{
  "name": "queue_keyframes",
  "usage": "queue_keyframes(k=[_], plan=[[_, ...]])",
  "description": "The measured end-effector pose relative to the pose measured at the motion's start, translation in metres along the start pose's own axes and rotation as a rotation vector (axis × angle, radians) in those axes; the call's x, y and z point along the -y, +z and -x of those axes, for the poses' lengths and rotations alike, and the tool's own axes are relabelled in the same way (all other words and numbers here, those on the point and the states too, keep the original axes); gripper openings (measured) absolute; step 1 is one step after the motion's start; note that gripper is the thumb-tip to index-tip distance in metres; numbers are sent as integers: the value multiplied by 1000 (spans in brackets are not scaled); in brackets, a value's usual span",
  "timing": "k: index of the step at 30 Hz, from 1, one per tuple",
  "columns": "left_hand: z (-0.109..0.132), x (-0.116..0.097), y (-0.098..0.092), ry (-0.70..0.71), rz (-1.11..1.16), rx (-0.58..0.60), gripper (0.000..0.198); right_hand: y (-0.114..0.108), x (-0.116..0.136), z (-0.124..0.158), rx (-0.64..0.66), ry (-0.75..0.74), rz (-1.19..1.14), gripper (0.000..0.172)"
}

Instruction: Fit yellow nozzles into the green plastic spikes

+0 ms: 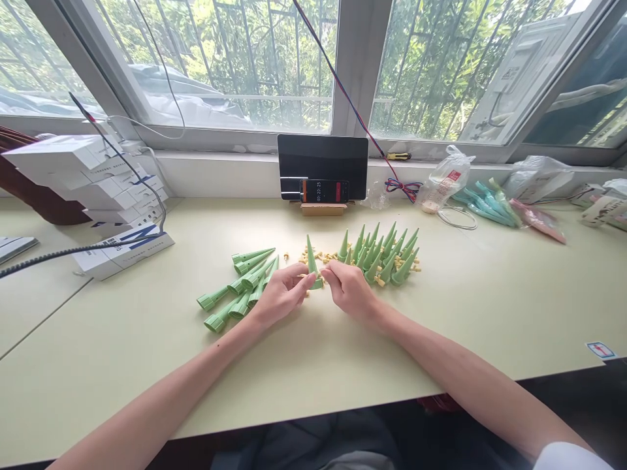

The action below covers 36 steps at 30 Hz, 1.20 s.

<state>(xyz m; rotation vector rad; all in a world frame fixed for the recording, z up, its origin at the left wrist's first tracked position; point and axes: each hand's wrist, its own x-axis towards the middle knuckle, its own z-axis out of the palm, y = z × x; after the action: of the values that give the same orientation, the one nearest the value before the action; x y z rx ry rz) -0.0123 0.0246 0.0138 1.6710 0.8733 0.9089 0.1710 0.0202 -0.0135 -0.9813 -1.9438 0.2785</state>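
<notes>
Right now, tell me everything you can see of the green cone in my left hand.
The green cone looks like molded plastic, tapering from a wider base to a narrow tip. It points up, nearly upright, leaning slightly left. Your left hand grips it low, fingers hiding part of its base. Your right hand is close beside the base; whether it touches is unclear. It is between loose lying cones and a cluster of upright ones.
</notes>
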Motion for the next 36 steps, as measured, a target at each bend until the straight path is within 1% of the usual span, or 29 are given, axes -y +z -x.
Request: queue_keyframes(k=[6, 10, 15, 19, 22, 26, 28, 32, 36], plan=[[-2, 12, 0, 168, -55, -63, 21, 0, 1, 0, -7, 15, -6, 33], [-3, 16, 1, 210, -94, -114, 17, 1, 2, 0, -16, 29, -27, 34], [-1, 9, 5, 169, -38, -182, 24, 1, 6, -1, -94, 30, -79, 33], [0, 3, 5, 68, 25, -236, 37, 0, 8, -1, -166, 32, -90, 30], [-2, 2, 4, -15, 125, -256, 45, 0, 6, 0, -175, 26, -59, 30], [-4, 3, 2, -105, 278, -244, 47, 1, 3, 0, -138, -13, -3, 30], [-5, 2, 2, -151, 323, -194, 49, 0, 3, 0, -118, -34, 13, 30], [-5, 2, 2, -248, 405, -49, 50, -2, 4, -1, -83, -55, 5, 27], [-6, 5, -1, -261, 449, -3, 44, -2, 2, -1, -66, -52, 7, 27]])
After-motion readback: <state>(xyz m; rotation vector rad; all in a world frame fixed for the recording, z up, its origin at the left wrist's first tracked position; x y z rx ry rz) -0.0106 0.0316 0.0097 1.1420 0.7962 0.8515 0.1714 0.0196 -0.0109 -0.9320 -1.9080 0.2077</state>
